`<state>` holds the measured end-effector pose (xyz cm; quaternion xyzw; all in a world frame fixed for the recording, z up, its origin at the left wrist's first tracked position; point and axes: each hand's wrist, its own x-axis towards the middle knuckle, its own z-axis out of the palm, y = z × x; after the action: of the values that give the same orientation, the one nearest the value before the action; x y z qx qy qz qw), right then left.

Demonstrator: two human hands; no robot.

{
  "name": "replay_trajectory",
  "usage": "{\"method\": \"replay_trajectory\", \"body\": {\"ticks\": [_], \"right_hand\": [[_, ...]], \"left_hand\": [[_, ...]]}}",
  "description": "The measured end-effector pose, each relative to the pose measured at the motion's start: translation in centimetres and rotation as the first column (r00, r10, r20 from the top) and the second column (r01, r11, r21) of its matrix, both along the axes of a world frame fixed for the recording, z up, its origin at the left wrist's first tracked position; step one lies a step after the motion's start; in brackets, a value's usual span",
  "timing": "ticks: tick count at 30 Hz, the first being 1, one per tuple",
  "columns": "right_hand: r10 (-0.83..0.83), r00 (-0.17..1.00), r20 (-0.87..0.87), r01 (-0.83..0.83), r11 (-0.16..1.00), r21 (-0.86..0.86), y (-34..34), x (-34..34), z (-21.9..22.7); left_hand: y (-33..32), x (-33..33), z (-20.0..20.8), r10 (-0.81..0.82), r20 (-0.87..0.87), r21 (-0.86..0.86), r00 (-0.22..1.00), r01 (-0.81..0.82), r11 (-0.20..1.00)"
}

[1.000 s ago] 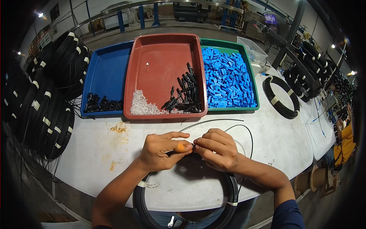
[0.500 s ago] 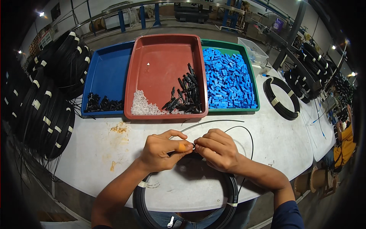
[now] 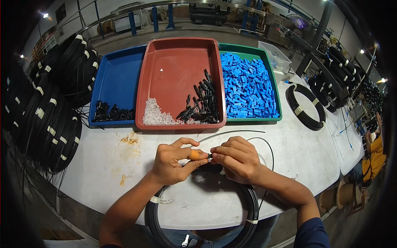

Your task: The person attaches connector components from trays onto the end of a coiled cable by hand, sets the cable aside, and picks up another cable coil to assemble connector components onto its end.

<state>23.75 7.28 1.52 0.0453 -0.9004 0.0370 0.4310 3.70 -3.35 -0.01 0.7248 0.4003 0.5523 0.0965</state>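
– So, where's the piece?

– Small black part (image 3: 210, 156), between the fingertips, above the far side of a black cable coil (image 3: 251, 202). Mostly hidden; can't tell whether a cable runs into it.

– And the hands?

– Left hand (image 3: 175, 163) pinches it between thumb and a finger with an orange wrap (image 3: 194, 154), another finger raised clear. Right hand (image 3: 240, 159) meets it from the other side, tips closed on it, remaining fingers curled. No gap to speak of in either pinch.

– Weak points?

– Slippage, I'd judge. So little surface to grip; uneven pressure could twist it askew or pop it loose.

– Anything else?

– Coil overhangs the near edge of the white table (image 3: 306, 157). If it slid lapward, it might tug whatever's attached. Loose cable loop (image 3: 271, 155) passes close by the right forearm; a sweep of that arm could snag it.
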Motion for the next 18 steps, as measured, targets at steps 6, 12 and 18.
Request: {"method": "replay_trajectory", "body": {"ticks": [6, 12, 18], "right_hand": [[0.012, 0.998, -0.059, -0.012, 1.0, -0.008, -0.5, 0.2, -0.5], [0.133, 0.952, 0.274, 0.152, 0.573, -0.806, -0.2, 0.3, 0.1], [0.039, 0.988, 0.152, 0.047, 0.851, -0.523, -0.4, 0.1, 0.0]], "left_hand": [[0.0, 0.4, -0.2, -0.062, 0.098, -0.096, 0.993, 0.072, 0.993], [0.2, 0.3, 1.0, 0.021, -0.358, 0.161, 0.934, 0.039, 0.986], [0.2, 0.2, 0.2, 0.001, -0.031, -0.009, 1.0, -0.001, 1.0]]}}
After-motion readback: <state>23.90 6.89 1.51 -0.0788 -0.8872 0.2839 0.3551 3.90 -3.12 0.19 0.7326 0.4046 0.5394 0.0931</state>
